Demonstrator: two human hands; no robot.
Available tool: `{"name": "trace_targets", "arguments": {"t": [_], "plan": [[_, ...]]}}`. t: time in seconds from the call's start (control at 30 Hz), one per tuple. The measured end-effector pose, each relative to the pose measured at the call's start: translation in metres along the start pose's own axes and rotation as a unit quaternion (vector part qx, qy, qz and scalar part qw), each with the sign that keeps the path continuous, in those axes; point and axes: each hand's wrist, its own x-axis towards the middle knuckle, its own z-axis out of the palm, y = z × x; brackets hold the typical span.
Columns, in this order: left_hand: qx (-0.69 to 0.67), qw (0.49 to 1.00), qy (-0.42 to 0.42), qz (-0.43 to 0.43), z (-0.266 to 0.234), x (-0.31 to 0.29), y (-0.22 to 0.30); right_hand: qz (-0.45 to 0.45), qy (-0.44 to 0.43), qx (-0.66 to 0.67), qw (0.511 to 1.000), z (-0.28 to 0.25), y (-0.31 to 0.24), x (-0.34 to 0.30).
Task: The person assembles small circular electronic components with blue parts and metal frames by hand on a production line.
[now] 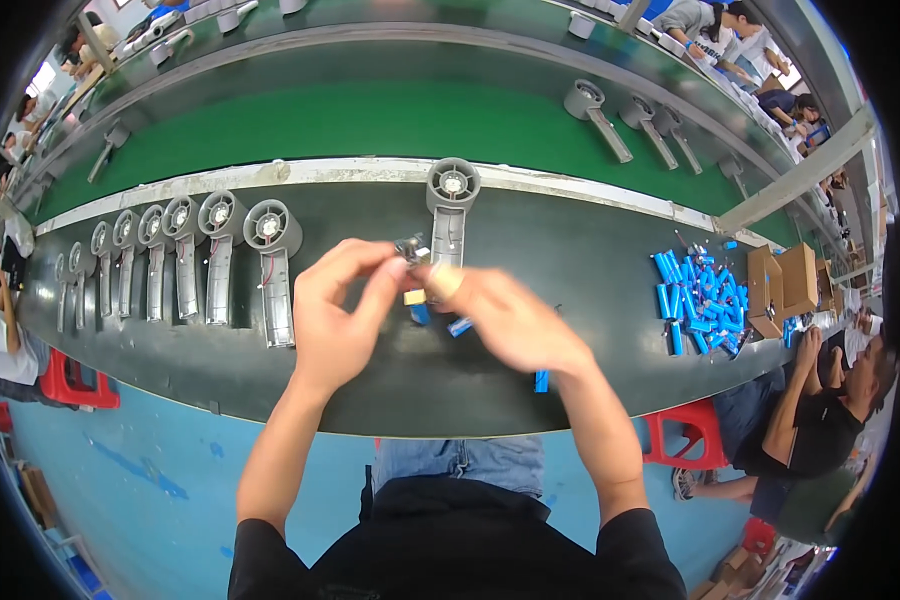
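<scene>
Fan parts [413, 247], small and grey, sit pinched between both hands just above the dark table [370, 380], near the middle of the view. A little tan piece [414, 297] and a blue battery [421, 314] hang just under the fingers.

Far left, a row of grey fan shells [185, 255] lies side by side on the table, each with a round head and a long handle. The nearest one [273, 265] shows a red wire along its handle.

Next comes the left hand [338, 315]. Its finger and thumb are pressed together on the small fan parts. Behind the hands lies one more grey fan shell [450, 215], with its round head pointing away.

The right hand [505, 320] meets the left one. Its fingers are curled in and pinch the same small parts; one fingertip wears a tan wrap [443, 281]. A blue battery [459, 326] peeks out under this hand, and another blue battery [541, 380] lies on the table by the wrist.

Further right is a heap of blue batteries [700, 305]. Just beside the heap stand small brown cardboard boxes [782, 285], square and open.

Behind the table runs a green belt [370, 125] carrying more grey fan shells [598, 115]. At the right edge another person in a black shirt [820, 430] sits by a red stool [682, 430].
</scene>
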Motion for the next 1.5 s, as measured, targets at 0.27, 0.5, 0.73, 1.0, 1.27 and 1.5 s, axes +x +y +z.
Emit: {"name": "trace_targets", "arguments": {"t": [0.27, 0.5, 0.73, 1.0, 1.27, 1.5], "plan": [[-0.206, 0.964, 0.025, -0.168, -0.005, 0.026, -0.026, -0.157, 0.164, -0.402, 0.887, -0.046, 0.033, 0.038], [0.082, 0.985, -0.038, -0.146, 0.014, 0.038, -0.025, -0.13, 0.117, -0.517, 0.838, -0.047, 0.023, 0.045], [0.067, 0.985, -0.067, -0.147, 0.017, 0.04, -0.03, -0.202, 0.122, -0.523, 0.819, -0.053, 0.035, 0.041], [0.019, 0.99, -0.09, -0.107, 0.022, 0.028, -0.035, -0.227, 0.251, -0.382, 0.86, -0.03, 0.052, 0.022], [0.165, 0.981, -0.105, -0.01, 0.024, 0.024, -0.035, -0.202, 0.238, -0.323, 0.893, -0.024, 0.058, 0.018], [0.168, 0.976, -0.139, 0.031, 0.02, 0.025, -0.031, 0.031, 0.162, -0.019, 0.986, -0.029, 0.055, 0.011]]}}
